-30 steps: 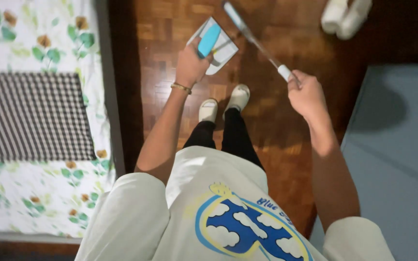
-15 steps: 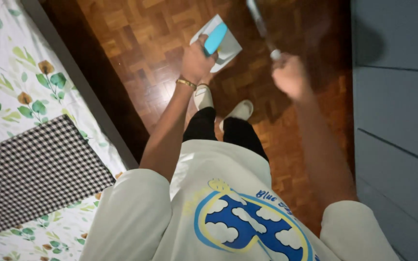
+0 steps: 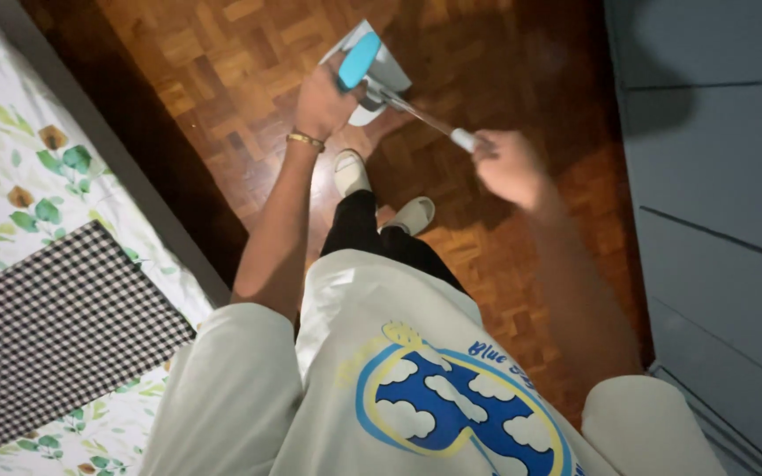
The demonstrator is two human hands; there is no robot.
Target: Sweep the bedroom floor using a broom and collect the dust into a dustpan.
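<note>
At the far left of the frame a bed (image 3: 63, 189) is lying under a leaf-printed sheet, with a black-and-white checked cloth (image 3: 55, 330) spread over its lower part and a dark bed edge (image 3: 147, 189) running diagonally down toward the person. Right of it, at upper centre, the left hand (image 3: 326, 99) is gripping, fingers closed, the teal handle (image 3: 359, 60) of a pale flat mop head (image 3: 379, 75), holding it up off the parquet floor (image 3: 222, 79). A gold bracelet (image 3: 306, 139) is sitting on that wrist. From the head a thin metal pole (image 3: 416, 113) is slanting down to the right, and the right hand (image 3: 509, 167), blurred by motion, is closing round its white grip (image 3: 465, 139); the exact finger hold cannot be told. Judging by this, the person seems to be adjusting or seating the head on the pole, and the next move would call for steadying both ends so they line up. Below, two light slippers (image 3: 385, 189) are standing on the floor under black trousers. At the far right, grey cupboard panels (image 3: 716, 176) are closing in the narrow strip of floor, leaving little room to swing the pole.
</note>
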